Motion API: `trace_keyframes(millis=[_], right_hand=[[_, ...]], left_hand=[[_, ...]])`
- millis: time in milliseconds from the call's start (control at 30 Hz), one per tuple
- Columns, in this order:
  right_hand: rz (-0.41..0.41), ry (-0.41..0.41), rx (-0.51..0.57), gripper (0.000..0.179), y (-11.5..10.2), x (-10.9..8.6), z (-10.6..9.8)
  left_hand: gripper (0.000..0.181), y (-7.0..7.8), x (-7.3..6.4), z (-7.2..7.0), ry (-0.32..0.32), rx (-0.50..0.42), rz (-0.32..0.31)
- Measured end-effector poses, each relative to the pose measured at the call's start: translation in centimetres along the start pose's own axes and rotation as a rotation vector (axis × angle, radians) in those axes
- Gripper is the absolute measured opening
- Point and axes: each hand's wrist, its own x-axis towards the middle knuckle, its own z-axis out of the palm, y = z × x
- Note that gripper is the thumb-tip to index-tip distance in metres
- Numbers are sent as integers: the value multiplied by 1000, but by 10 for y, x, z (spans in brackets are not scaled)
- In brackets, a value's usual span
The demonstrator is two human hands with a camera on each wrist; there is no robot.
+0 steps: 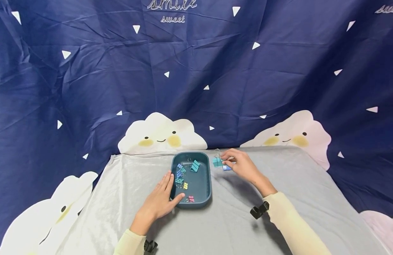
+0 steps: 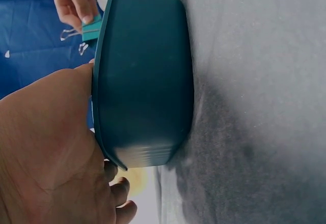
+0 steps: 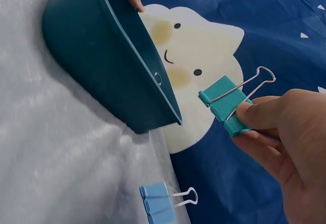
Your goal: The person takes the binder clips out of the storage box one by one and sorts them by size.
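My right hand (image 1: pixel 242 164) pinches a large teal binder clip (image 3: pixel 226 102) between thumb and fingers, its wire handles sticking up. The clip is in the air just right of a dark teal plastic tub (image 1: pixel 201 203). On the cloth below that hand lies a blue binder clip (image 3: pixel 159 203). My left hand (image 1: pixel 159 200) rests on the tub's left rim, fingers straight along it and thumb over the near corner. Inside the tub are a teal binder clip (image 1: pixel 195 166), a yellow binder clip (image 1: pixel 185 186), a pink binder clip (image 1: pixel 190 199) and several small blue and teal ones along the left side.
A grey cloth (image 1: pixel 247 226) covers the table under the tub. Behind the table hangs a navy curtain (image 1: pixel 196 71) with white triangles and smiling clouds. A black strap device (image 1: pixel 259 210) sits on the right wrist, by the cream sleeve.
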Motion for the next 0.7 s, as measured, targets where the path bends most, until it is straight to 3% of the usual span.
trace_keyframes(millis=[300, 700], right_hand=[[-4, 49, -64, 10, 8, -10, -19], [52, 125, -136, 11, 36, -28, -42]], left_hand=[[99, 0, 1, -1, 2, 1, -6], [98, 2, -1, -1, 8, -10, 4]])
